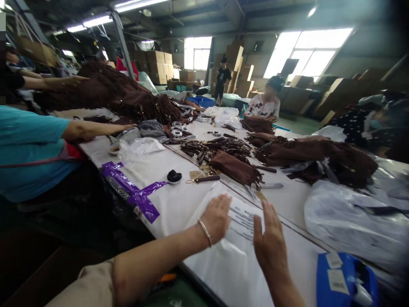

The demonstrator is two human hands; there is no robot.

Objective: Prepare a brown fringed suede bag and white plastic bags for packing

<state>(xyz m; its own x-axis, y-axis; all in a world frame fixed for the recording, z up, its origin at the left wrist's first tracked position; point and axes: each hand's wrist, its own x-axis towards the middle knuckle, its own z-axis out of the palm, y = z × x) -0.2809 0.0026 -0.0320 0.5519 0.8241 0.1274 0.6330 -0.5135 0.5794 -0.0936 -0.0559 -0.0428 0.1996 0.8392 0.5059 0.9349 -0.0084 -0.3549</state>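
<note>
A white translucent plastic bag [230, 260] with printed dark lines lies on the table in front of me. My left hand [217, 218], a bracelet at its wrist, rests on the bag's left side with fingers stretched out. On the right side of the print lies my right hand [271, 236], its fingers extended and thumb apart. Neither hand grips anything visible. Just beyond the bag are a brown fringed pouch [235, 167] and a brown strap with a metal clip [206, 179].
Purple tape [140, 197] covers the table's left edge. A small black bundle [174, 175] sits near it. At right are a blue object with white labels [335, 277] and a large clear plastic bag [351, 217]. Brown bags [313, 153] are piled beyond. A co-worker's arm [92, 129] reaches in from the left.
</note>
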